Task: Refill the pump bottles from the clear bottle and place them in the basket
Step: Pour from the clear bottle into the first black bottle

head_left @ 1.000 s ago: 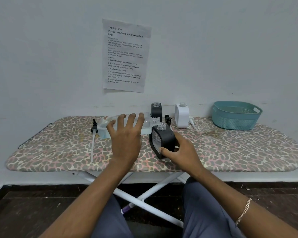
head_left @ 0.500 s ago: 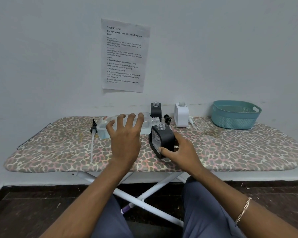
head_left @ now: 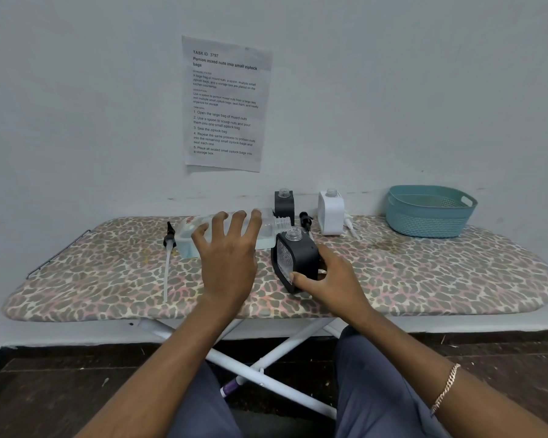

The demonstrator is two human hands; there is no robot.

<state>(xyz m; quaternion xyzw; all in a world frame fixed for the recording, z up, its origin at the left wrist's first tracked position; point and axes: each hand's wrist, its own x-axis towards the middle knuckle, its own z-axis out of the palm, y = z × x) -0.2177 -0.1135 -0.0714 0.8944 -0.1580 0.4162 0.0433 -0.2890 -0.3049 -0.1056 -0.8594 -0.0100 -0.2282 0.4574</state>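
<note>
Starting at the left end of the leopard-print surface (head_left: 92,279), we find a black pump head (head_left: 169,235) lying with its white tube pointing toward us. Just right of it we see the clear bottle (head_left: 187,240) held on its side. Some liquid shows low inside it, and its open neck sits just beside and above the mouth of the near black pump bottle (head_left: 299,263). The left hand (head_left: 231,260) grips the clear bottle from above, fingers spread and wrapped over its body. The near black pump bottle stands capless and tilted at the middle of the surface. The right hand (head_left: 329,279) holds it, thumb on the front face and fingers round the back. Behind, near the wall, we see a second black bottle (head_left: 284,205) and a loose black pump (head_left: 305,218). Next comes a white bottle (head_left: 330,213) with a white pump (head_left: 350,227) lying just beside it. At the far right sits the teal basket (head_left: 429,216), well apart from the bottles.
</note>
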